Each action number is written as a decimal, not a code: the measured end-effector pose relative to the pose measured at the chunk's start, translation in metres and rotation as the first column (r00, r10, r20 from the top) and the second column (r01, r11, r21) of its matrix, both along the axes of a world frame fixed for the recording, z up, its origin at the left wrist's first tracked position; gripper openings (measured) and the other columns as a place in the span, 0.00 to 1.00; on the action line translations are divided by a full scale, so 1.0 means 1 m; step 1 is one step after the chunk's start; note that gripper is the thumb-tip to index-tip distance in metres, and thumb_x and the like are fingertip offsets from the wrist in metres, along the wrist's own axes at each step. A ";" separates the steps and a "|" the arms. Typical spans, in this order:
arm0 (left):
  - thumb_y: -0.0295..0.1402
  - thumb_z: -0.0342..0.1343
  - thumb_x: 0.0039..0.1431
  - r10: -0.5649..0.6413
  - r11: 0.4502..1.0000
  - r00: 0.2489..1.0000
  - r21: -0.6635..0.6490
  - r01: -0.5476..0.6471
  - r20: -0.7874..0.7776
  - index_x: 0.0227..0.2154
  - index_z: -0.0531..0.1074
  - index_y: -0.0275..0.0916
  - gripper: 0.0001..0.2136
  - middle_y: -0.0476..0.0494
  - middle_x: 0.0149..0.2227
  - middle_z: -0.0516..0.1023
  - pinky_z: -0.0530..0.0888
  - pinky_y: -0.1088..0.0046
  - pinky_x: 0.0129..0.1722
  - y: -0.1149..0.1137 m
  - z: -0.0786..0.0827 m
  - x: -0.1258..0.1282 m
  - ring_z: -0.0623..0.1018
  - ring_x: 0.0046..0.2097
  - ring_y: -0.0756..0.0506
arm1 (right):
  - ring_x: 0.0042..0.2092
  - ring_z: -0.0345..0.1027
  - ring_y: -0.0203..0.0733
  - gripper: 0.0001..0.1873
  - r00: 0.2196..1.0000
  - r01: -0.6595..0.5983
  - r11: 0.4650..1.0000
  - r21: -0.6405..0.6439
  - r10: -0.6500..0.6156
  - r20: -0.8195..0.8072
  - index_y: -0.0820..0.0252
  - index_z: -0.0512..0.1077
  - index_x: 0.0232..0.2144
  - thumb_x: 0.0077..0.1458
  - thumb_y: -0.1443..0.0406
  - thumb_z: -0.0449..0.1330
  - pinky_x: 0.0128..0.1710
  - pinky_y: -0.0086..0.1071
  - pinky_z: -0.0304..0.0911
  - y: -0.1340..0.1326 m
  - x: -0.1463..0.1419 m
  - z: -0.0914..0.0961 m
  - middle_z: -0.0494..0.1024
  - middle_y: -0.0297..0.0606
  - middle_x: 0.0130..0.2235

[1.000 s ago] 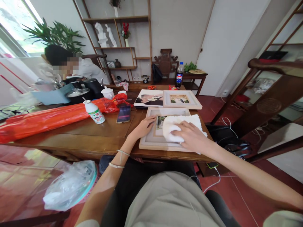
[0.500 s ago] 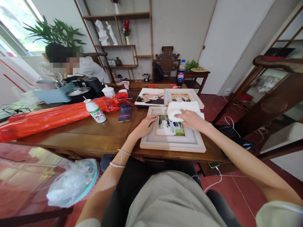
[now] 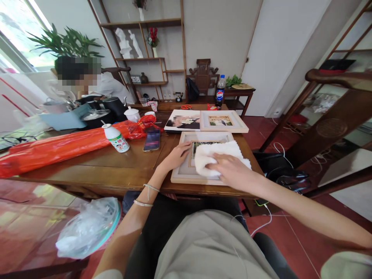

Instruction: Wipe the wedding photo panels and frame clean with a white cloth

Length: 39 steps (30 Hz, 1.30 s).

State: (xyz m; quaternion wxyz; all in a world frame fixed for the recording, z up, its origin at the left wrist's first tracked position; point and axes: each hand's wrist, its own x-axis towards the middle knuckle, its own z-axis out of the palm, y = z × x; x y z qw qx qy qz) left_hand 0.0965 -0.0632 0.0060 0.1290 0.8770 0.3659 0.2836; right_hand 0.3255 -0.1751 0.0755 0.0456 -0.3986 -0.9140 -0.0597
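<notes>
A pale wooden picture frame (image 3: 181,175) lies flat on the brown table, near its front edge. My left hand (image 3: 178,155) rests on the frame's left side, fingers stretched out over its border. A white cloth (image 3: 203,157) is under my right hand (image 3: 228,166), which grips it and presses it on the frame's front. Most of the photo inside is covered by the cloth; only its upper left part shows. Just behind lie a second framed photo (image 3: 220,121) and, left of it, a photo album or print (image 3: 183,121) showing dark clothing.
Left of the frame are a phone (image 3: 151,140), a white bottle (image 3: 115,137) with a straw and a long red plastic-wrapped bundle (image 3: 66,143). A cola bottle (image 3: 220,91) stands at the back. A person (image 3: 107,87) sits at far left. A bagged bin (image 3: 90,226) stands below.
My right hand has moved the cloth down and toward me, from the frame's upper right over the photo. My left hand stays on the frame's left side.
</notes>
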 end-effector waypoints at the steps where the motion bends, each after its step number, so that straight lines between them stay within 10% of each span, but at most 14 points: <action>1: 0.29 0.43 0.60 0.001 1.000 1.000 -0.002 -0.001 0.000 0.51 0.67 0.34 0.18 0.39 0.57 0.65 0.59 0.62 0.60 0.000 0.001 0.000 0.63 0.59 0.43 | 0.53 0.59 0.49 0.28 0.999 0.039 0.998 0.041 -0.039 0.017 0.53 0.69 0.47 0.43 0.78 0.51 0.48 0.41 0.56 0.014 0.005 -0.004 0.66 0.41 0.55; 10: 0.30 0.43 0.60 0.008 1.000 1.000 -0.008 -0.008 0.011 0.51 0.67 0.37 0.18 0.41 0.57 0.65 0.60 0.61 0.59 -0.001 0.000 0.000 0.63 0.59 0.44 | 0.53 0.57 0.53 0.28 0.978 0.171 0.967 0.188 -0.190 0.090 0.60 0.69 0.49 0.44 0.78 0.51 0.46 0.43 0.55 0.103 0.036 -0.013 0.66 0.46 0.54; 20: 0.29 0.42 0.60 0.007 1.000 1.000 0.014 -0.007 -0.004 0.52 0.66 0.35 0.18 0.39 0.57 0.66 0.60 0.61 0.60 0.000 -0.001 0.000 0.63 0.59 0.44 | 0.39 0.67 0.43 0.26 0.999 -0.042 0.984 -0.176 0.044 0.006 0.58 0.70 0.45 0.44 0.78 0.49 0.37 0.32 0.59 -0.006 0.004 0.014 0.73 0.42 0.38; 26: 0.28 0.43 0.60 -0.002 1.000 1.000 0.025 0.002 0.004 0.52 0.66 0.35 0.18 0.39 0.57 0.66 0.60 0.61 0.59 -0.002 0.000 0.000 0.63 0.59 0.44 | 0.54 0.60 0.48 0.28 0.988 -0.129 0.982 -0.139 0.115 -0.105 0.56 0.69 0.45 0.40 0.78 0.50 0.48 0.40 0.58 -0.042 -0.004 0.015 0.71 0.42 0.48; 39: 0.30 0.42 0.61 0.005 1.000 1.000 0.006 -0.005 -0.014 0.52 0.66 0.30 0.18 0.36 0.57 0.65 0.59 0.64 0.60 -0.003 0.002 0.000 0.63 0.59 0.43 | 0.59 0.51 0.58 0.33 0.980 0.182 0.968 0.174 -0.193 0.053 0.59 0.68 0.50 0.40 0.81 0.51 0.53 0.52 0.51 0.108 0.030 -0.017 0.61 0.47 0.59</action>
